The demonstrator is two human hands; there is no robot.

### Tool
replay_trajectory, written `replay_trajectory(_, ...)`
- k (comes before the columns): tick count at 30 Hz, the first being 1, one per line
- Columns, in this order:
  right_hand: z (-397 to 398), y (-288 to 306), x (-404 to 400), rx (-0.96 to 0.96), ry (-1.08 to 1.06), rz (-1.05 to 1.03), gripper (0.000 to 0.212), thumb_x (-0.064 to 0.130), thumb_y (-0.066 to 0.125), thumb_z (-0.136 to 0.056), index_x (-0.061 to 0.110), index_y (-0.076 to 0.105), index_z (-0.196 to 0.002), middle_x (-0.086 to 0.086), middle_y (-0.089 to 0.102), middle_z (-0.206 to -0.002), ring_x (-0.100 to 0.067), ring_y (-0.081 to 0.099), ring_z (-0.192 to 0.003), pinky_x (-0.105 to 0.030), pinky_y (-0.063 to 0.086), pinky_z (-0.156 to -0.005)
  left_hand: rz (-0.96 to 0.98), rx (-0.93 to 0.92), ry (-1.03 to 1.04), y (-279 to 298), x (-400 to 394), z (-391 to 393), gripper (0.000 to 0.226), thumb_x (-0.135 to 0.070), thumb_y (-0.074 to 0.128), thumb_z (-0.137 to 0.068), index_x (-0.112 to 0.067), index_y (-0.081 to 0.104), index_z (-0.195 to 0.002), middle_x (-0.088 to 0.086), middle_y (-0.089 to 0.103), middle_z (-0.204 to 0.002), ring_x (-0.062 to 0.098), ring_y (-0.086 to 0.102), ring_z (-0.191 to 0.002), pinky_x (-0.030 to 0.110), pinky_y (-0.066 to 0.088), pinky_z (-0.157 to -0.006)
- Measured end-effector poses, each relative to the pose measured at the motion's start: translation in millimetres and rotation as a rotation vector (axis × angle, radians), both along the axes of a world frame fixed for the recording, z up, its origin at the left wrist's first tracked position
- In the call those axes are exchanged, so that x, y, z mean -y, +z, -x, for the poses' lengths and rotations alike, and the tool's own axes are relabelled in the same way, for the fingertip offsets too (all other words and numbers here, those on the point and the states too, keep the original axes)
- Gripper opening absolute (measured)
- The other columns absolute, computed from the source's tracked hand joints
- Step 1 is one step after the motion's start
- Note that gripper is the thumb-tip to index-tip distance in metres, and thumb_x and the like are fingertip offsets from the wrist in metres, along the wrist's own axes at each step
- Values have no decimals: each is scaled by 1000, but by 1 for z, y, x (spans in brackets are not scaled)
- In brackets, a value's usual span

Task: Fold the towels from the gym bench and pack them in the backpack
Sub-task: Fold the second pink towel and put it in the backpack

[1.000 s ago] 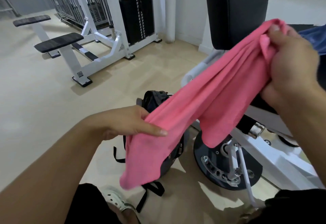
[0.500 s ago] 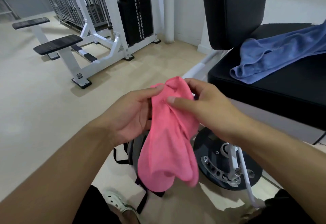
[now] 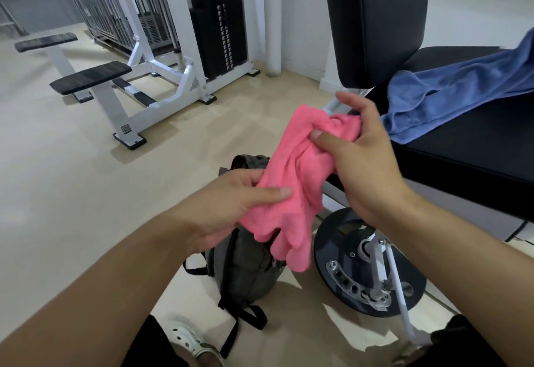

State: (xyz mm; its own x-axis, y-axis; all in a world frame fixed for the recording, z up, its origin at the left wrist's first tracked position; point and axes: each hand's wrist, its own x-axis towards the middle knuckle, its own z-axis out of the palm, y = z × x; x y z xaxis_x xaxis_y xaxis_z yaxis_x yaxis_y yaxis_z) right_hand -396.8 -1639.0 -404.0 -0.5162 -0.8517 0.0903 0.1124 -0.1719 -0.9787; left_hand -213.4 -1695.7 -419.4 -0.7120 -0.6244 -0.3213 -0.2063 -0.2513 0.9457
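**Pink towel bunched mid-fold above backpack**

Head view: left hand (image 3: 231, 202) grips the lower part of the soft pink terry towel (image 3: 291, 181), thumb pressed on top. Right hand (image 3: 361, 158) pinches the towel's upper end, thumb on the cloth. The towel hangs crumpled between both hands, directly over the dark grey fabric backpack (image 3: 248, 268) standing on the floor. The blue crumpled towel (image 3: 450, 92) lies on the black padded gym bench (image 3: 468, 158), untouched.

Risk: the fold looks loose; uneven layers could slip apart and the towel go in wadded. The backpack's opening is hidden, so a snag on entry is possible.
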Motion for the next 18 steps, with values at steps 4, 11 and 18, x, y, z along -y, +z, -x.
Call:
replay_trajectory(4,10,-1,0,-300,106,-106,13,11,75,-89,23,74,-95,-3,74,-102,-19,73,-96,-51,59,-92,-78,-190,379,6,6,6,30,-17,67,-93,-6,70,-120,4,77,-98,11,71,-79,22,58,-68)
replay_trajectory(11,-1,0,-11,-478,392,-224,21,9,86,-78,14,75,-95,-4,79,-88,-22,76,-86,-41,63,-83,-73,-255,627,7,12,2,19,-14,73,-88,-8,76,-105,7,78,-91,16,74,-75,26,58,-63)
replay_trajectory(18,-16,2,-12,47,313,-108,28,12,82,-77,12,71,-103,-12,78,-93,-24,76,-88,-36,60,-81,87,-183,485,3,1,7,21,-18,67,-94,-10,79,-109,10,80,-103,16,75,-90,24,57,-72)
